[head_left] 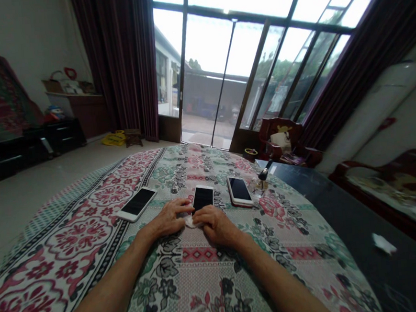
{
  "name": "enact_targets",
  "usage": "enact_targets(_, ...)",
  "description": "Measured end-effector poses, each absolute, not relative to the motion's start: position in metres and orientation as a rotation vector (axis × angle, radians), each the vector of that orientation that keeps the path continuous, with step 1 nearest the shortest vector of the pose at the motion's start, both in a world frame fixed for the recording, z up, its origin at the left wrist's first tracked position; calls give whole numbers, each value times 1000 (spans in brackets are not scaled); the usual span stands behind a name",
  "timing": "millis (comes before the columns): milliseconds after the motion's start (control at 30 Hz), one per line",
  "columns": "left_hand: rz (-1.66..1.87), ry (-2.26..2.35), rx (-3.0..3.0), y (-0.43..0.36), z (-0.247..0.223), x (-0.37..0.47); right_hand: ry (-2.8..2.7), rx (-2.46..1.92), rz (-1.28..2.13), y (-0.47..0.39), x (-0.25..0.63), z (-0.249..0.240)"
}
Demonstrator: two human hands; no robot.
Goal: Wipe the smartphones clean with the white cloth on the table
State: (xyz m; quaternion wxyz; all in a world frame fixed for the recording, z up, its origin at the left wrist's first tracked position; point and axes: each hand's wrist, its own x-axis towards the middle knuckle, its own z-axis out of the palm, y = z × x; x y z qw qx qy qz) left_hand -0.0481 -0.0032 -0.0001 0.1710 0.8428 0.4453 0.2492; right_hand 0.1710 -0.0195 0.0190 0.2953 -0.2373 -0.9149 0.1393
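Three smartphones lie face up on the patterned tablecloth. The middle smartphone [204,195] is white-framed with a dark screen, and both my hands are at its lower end. My left hand [169,217] grips its lower left edge, fingers reaching over from the side. My right hand [216,225] is curled over the bottom of that phone, closed on a crumpled white tissue [189,221] that shows between my hands. Another white smartphone [138,204] lies slanted on the left. A third smartphone [240,191], in a pale case with a reddish edge, lies on the right.
The floral tablecloth [203,281] covers a round-edged table with a dark bare surface [350,226] at right. A dark-handled object [265,171] stands beyond the right phone. A crumpled white tissue [384,244] lies far right. Wooden chairs [282,140] and glass doors stand behind.
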Motion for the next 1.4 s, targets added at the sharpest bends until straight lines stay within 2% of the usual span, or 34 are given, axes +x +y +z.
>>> enact_targets(400,815,1272,2416,-2,-3,-43,-2370,-732,356,-34,209,20)
enact_targets(700,928,1293,2360,-4,-2,-41,-2463,-812,209,-43,183,28)
enact_targets(1233,888,1288,2366,-4,2,-41,-2489,-1070,201,-26,214,39)
enact_targets(1400,901,1288,2355,-1,-4,-44,-2376,-1019,178,-28,204,39)
